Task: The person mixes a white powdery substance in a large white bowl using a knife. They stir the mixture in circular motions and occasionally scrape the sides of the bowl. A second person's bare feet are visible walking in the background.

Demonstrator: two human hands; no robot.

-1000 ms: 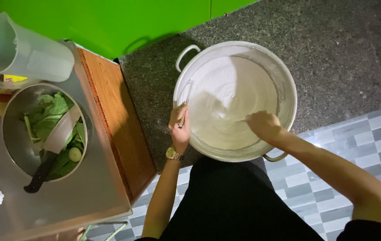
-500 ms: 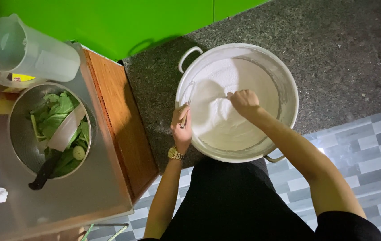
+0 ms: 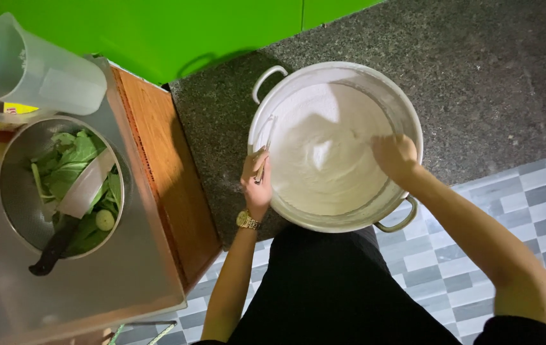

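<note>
A large metal pot (image 3: 407,108) with two loop handles sits on the dark speckled floor, filled with a white, milky mixture (image 3: 324,160). My left hand (image 3: 257,182), with a gold watch at the wrist, grips the pot's left rim and a thin stick-like tool that leans inside the pot. My right hand (image 3: 395,156) is down in the mixture at the right side, blurred by motion; whether it holds anything cannot be seen.
To the left stands a steel-topped table (image 3: 126,275) with a wooden edge. On it are a metal bowl (image 3: 14,198) of green leaves with a black-handled knife (image 3: 71,214) and a clear plastic jug (image 3: 30,70). A green wall runs behind.
My right hand has swept through the mixture, from the right side to the upper middle and back to the right. My left hand has stayed on the rim.
</note>
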